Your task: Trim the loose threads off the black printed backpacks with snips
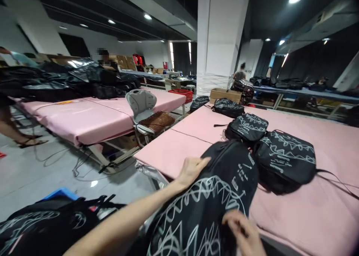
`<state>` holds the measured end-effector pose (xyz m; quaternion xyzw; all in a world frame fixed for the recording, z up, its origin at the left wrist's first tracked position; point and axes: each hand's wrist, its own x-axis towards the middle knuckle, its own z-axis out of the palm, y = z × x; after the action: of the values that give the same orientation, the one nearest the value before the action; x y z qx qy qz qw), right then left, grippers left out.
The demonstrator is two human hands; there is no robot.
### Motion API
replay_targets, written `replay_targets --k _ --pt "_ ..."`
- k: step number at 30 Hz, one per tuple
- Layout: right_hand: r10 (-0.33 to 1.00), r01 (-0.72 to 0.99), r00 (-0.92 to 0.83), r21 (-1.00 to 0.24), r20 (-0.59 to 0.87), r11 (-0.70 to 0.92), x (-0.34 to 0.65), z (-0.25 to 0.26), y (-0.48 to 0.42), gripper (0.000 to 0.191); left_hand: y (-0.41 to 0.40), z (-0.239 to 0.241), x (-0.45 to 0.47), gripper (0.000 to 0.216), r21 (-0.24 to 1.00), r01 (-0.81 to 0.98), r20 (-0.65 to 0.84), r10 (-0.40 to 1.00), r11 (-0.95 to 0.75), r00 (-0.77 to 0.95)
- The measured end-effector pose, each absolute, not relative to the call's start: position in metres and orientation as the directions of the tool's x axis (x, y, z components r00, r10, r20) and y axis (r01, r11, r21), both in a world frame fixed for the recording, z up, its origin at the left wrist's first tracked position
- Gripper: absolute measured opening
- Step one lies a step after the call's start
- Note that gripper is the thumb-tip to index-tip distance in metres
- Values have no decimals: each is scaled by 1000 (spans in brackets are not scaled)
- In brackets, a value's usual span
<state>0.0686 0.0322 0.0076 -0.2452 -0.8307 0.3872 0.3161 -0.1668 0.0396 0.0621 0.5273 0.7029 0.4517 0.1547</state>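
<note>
One black fabric backpack with white scribbled print (217,170) tilts in front of you at the near edge of the flat pink-covered table (335,147). Your bare left hand (193,171) grips its upper side; your bare right hand (242,228) curls, blurred, at its front, and whether it pinches anything cannot be told. You seem to be steadying and perhaps checking it; shifting it would call for a sure hold from both sides.
</note>
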Motion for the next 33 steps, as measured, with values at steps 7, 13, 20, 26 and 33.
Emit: replay_targets --k 7,13,20,26,33 --pt "792 346 -370 -720 485 602 94 74 72 30 71 118 -57 30 645 760 53 997 -81 62" --pt "798 631 -575 -525 179 572 124 66 54 30 72 99 -61 32 125 745 146 755 -655 639" --pt "690 586 -724 -525 5 618 118 70 27 23 68 72 -59 73 -81 709 36 709 -700 704" --pt "588 268 -782 -740 206 617 83 61 16 27 55 54 -72 81 -116 836 71 835 -537 546" --pt "516 246 -804 -623 296 742 101 61 7 17 3 69 -119 30 307 666 222 732 -680 644"
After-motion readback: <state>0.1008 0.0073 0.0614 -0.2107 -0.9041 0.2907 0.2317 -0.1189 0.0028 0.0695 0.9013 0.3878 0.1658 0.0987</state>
